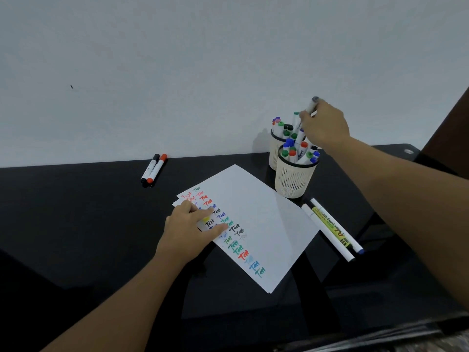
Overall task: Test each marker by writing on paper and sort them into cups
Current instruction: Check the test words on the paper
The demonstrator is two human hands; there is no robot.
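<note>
A white sheet of paper (256, 214) lies tilted on the black table, its left side covered with coloured "Test" scribbles. My left hand (189, 231) rests flat on the sheet's left part, fingers spread. My right hand (326, 125) hovers above the two cream perforated cups and pinches a white marker (311, 105) with a grey cap, held upright. The near cup (295, 177) and the far cup (275, 148) both hold several markers with green, blue, red and black caps.
Two markers, one with a black cap (150, 168) and one with a red cap (157, 170), lie at the back left by the wall. Three more markers (332, 228) lie right of the paper. The black glass table (76, 224) meets a white wall behind.
</note>
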